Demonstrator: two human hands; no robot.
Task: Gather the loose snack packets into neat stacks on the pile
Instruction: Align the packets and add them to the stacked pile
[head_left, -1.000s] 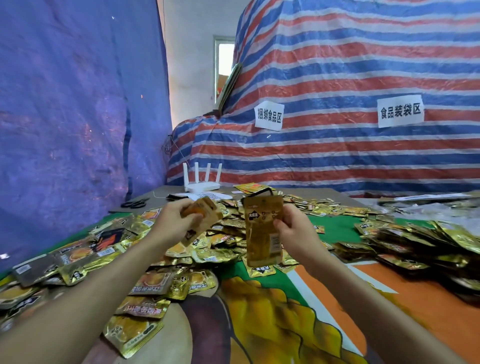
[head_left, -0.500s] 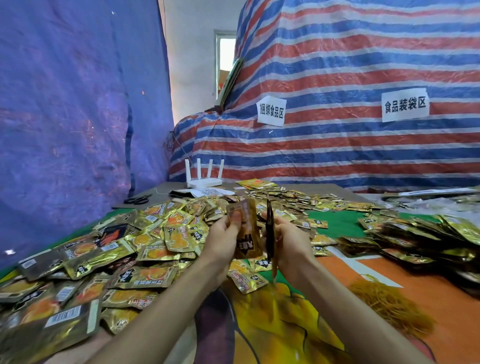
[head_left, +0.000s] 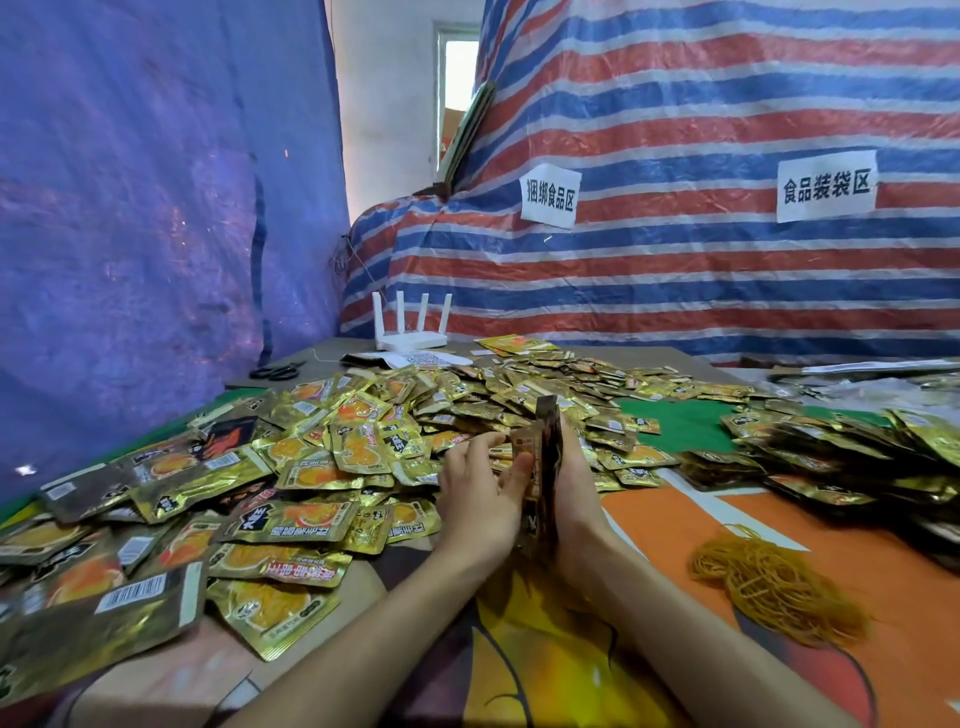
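Two bare hands meet over an orange and green printed table cover (head_left: 670, 519), and between them a thin stack of gold foil snack packets (head_left: 546, 457) stands upright on its edge. The right hand (head_left: 577, 493) grasps the stack from its right side, its fingers mostly hidden behind the foil. The left hand (head_left: 475, 501) pinches the stack from the other side, with the thumb laid on the near face. Just left of the hands sprawls a loose heap of gold foil packets (head_left: 311, 467), overlapping at all angles and running back across the cover. To the right, well apart from the hands, lies a darker, tidier row of packets (head_left: 831, 457). A tangle of yellow-brown rubber bands (head_left: 769, 582) sits near the right forearm. At the far edge are a white four-antenna router (head_left: 410, 335) and black scissors (head_left: 278, 371), in front of a red, white and blue striped tarpaulin (head_left: 675, 270).
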